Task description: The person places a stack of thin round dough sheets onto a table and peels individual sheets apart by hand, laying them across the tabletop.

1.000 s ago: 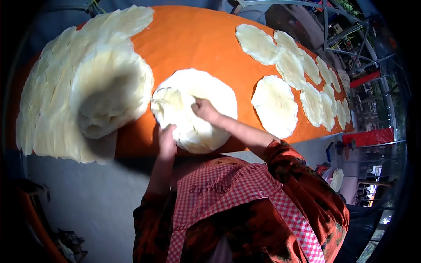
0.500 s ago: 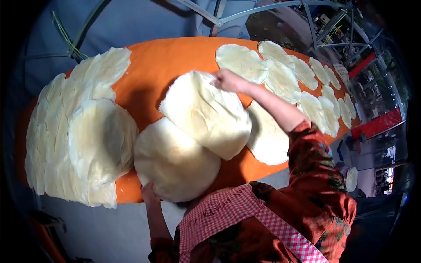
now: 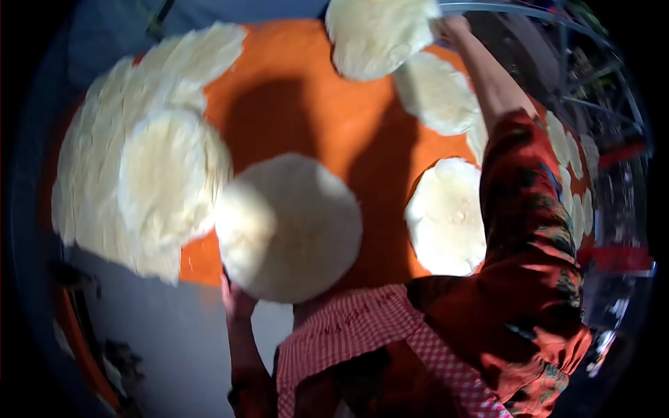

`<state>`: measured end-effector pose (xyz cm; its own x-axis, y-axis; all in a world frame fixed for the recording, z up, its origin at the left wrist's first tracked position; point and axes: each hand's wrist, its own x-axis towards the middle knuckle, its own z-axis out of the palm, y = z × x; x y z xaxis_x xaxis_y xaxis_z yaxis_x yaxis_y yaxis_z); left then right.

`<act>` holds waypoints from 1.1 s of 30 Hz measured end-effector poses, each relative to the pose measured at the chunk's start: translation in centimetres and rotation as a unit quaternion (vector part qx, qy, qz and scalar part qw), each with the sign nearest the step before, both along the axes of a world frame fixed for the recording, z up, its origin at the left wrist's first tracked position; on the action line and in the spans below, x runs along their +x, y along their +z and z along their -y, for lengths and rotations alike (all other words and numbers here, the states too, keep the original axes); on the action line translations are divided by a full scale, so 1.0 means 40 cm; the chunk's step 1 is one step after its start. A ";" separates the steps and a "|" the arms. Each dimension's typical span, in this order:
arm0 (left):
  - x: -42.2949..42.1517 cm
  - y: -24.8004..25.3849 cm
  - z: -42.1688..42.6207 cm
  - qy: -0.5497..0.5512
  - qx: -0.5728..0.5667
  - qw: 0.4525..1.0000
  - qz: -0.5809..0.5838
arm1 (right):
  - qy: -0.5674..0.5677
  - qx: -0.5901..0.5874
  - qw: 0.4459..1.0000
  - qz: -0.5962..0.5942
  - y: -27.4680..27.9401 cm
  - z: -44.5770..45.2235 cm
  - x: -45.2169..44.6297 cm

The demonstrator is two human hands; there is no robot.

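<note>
My left hand (image 3: 237,299), closed at the near edge of the table, grips the rim of a large round flatbread (image 3: 289,230) from below; whether it is one sheet or a stack I cannot tell. Stretched out to the far right, my right hand (image 3: 454,29) pinches the edge of another thin flatbread (image 3: 376,35), which hangs over the far edge of the orange cloth. Just nearer lies a flatbread (image 3: 439,94), partly behind my forearm. A separate round one (image 3: 447,216) rests flat beside my right sleeve.
Overlapping flatbreads (image 3: 101,160) cover the left end of the orange-covered table (image 3: 279,83), with a round one (image 3: 164,171) on top of them. Several more (image 3: 568,150) lie at the right end. Metal frame bars (image 3: 516,10) run behind the far edge.
My right hand has carried a flatbread away from the one in my left hand, up and right to the far edge. My left hand still holds its flatbread. The view has shifted.
</note>
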<state>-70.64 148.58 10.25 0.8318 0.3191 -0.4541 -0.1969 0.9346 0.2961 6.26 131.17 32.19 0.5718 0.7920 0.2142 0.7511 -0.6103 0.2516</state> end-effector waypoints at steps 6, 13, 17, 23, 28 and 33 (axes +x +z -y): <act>0.080 0.026 0.015 0.004 0.068 0.998 0.004 | 0.055 0.314 0.663 -0.678 -0.443 -0.091 -0.785; 0.146 0.124 -0.005 -0.108 0.332 0.921 -0.174 | 0.093 0.094 0.765 -0.630 -0.391 -0.316 -1.422; 0.115 0.045 -0.025 -0.099 0.323 0.938 -0.077 | 0.086 0.079 0.813 -0.571 -0.414 -0.311 -1.427; 0.093 0.050 -0.014 -0.121 0.213 0.968 0.057 | -0.035 0.161 0.706 -0.688 -0.401 -0.287 -1.429; 0.111 0.001 0.003 -0.066 0.280 0.957 0.023 | -0.065 0.143 0.724 -0.672 -0.375 -0.305 -1.460; 0.122 0.023 0.011 -0.028 0.344 0.938 -0.028 | -0.037 0.129 0.800 -0.585 -0.384 -0.329 -1.474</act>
